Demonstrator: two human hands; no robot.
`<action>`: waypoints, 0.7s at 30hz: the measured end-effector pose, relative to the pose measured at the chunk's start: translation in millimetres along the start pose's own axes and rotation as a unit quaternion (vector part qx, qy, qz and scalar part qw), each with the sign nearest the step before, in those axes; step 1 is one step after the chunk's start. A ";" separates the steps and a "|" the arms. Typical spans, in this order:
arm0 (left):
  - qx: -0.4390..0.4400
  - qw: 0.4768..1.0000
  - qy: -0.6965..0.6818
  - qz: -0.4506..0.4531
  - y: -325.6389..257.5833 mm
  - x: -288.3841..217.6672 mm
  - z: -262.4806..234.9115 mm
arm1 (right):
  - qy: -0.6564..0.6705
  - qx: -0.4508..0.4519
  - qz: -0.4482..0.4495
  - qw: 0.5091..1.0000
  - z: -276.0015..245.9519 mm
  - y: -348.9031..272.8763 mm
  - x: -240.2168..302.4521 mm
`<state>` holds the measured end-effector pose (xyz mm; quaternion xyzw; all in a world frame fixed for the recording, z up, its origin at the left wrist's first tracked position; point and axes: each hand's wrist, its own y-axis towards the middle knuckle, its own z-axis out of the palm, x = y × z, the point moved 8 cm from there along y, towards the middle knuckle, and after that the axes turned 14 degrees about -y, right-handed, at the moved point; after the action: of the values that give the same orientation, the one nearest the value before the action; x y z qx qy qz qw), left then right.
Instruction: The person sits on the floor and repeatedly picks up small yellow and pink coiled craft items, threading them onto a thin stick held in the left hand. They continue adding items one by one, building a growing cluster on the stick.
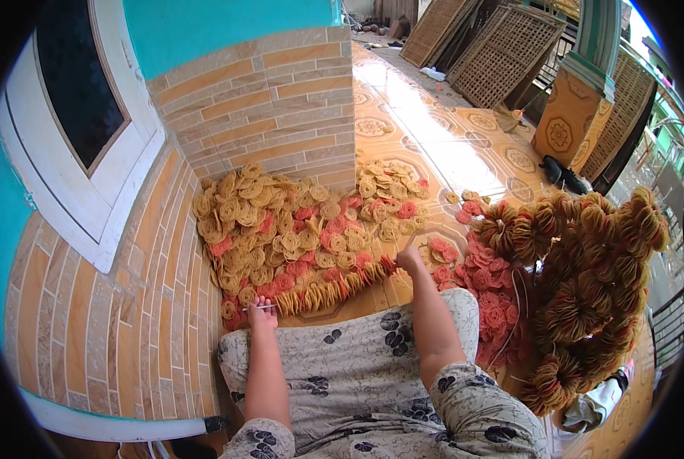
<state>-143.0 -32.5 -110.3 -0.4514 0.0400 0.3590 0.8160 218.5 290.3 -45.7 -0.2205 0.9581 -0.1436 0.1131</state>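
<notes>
Above the lap, each hand's grip, left hand [262, 314] and right hand [408, 258], pinches closed on an end of the threaded string of discs [330, 289].

The loose woven rosettes [296, 229] on the floor are mostly tan-yellow, with some pink-red ones among them. The strung row of rosettes [334, 287] is yellow and turns red at its right end. The big bundles [587, 283] are mustard-brown. The floor tiles [449, 138] are orange with cream ornaments. The wall [273, 99] has beige and orange brick tiles below turquoise paint. The garment [357, 382] is grey with dark flowers.
</notes>
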 end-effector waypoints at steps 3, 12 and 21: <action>-0.003 1.000 0.002 0.001 0.4 0.3 -0.1 | 0.508 0.069 0.074 0.856 24.0 4.4 -13.0; 0.018 1.000 -0.002 0.004 7.1 2.2 -1.5 | 0.504 0.044 0.140 0.851 16.9 -12.3 -25.1; 0.012 1.000 0.001 0.013 6.7 -1.1 -4.1 | 0.358 -0.152 0.134 0.912 -11.6 -10.8 -32.0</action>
<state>-146.9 -34.0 -117.1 -0.4414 0.0515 0.3686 0.8165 247.5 298.1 -26.4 -0.0382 0.9653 -0.0494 -0.2537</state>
